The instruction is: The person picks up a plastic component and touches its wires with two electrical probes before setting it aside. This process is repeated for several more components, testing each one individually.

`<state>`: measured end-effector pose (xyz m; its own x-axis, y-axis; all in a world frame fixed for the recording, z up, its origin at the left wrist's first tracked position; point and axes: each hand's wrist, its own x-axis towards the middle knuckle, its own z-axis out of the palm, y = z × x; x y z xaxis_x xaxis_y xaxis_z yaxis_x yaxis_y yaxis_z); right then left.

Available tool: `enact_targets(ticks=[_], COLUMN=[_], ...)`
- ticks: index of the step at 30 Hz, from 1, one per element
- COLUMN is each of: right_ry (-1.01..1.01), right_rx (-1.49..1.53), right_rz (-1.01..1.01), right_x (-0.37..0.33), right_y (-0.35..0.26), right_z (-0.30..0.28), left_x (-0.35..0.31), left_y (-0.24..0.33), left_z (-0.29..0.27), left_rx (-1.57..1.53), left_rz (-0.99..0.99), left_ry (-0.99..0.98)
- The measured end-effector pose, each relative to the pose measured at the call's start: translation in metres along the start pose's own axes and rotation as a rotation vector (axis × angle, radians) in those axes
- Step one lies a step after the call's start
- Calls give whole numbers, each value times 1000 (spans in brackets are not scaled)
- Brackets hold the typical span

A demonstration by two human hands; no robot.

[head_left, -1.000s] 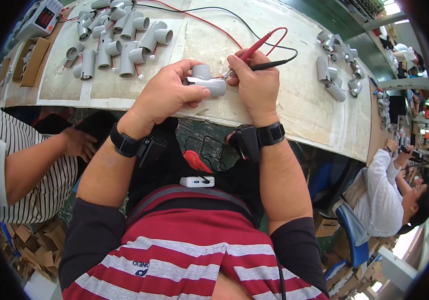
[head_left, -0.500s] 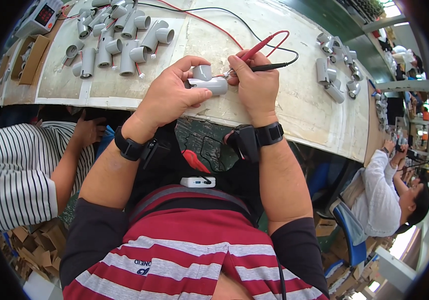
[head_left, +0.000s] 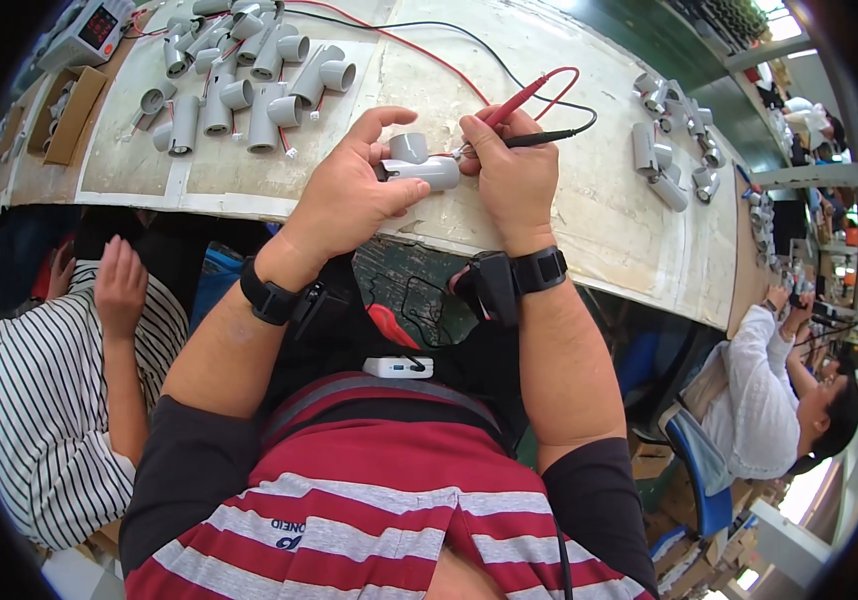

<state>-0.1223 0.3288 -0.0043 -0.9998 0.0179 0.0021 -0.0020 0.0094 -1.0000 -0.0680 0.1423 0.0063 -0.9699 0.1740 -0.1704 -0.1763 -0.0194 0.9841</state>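
Note:
A grey plastic T-shaped tube housing [head_left: 435,175] lies on its side close to the table's near edge. My left hand [head_left: 341,190] holds it from the left, thumb along the near side and index finger lifted off the short branch. In my right hand [head_left: 514,175] are a red test probe [head_left: 517,102] and a black test probe [head_left: 539,136], pinched together. Their tips meet thin wires [head_left: 457,153] coming from the housing's right end. The exact contact at the fingertips is too small to make out.
Several grey housings with wire leads [head_left: 239,85] lie at the far left, others [head_left: 674,140] at the right. A meter with a red display [head_left: 95,30] and a cardboard box [head_left: 67,115] stand at the left edge. People sit on both sides; probe cables [head_left: 449,62] cross the table.
My left index finger has lifted from the housing's branch, and the housing has shifted slightly right. The right hand keeps its place. At left, the person in stripes has raised a hand.

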Motion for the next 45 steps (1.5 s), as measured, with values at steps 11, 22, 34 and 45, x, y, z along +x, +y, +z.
enact_targets(ticks=[11, 22, 34, 45], right_ry=[19, 47, 85, 169], right_rx=[-45, -70, 137, -225], right_rz=[-17, -103, -3, -577], right_x=[-2, -4, 1, 24], right_y=[-2, 5, -7, 56], right_z=[3, -3, -34, -96], left_x=[11, 16, 27, 116], left_y=[-4, 10, 19, 104], left_z=[12, 26, -21, 230], left_rx=[217, 970, 1139, 1165], left_rz=[178, 376, 525, 702], left_ry=[315, 334, 254, -285])
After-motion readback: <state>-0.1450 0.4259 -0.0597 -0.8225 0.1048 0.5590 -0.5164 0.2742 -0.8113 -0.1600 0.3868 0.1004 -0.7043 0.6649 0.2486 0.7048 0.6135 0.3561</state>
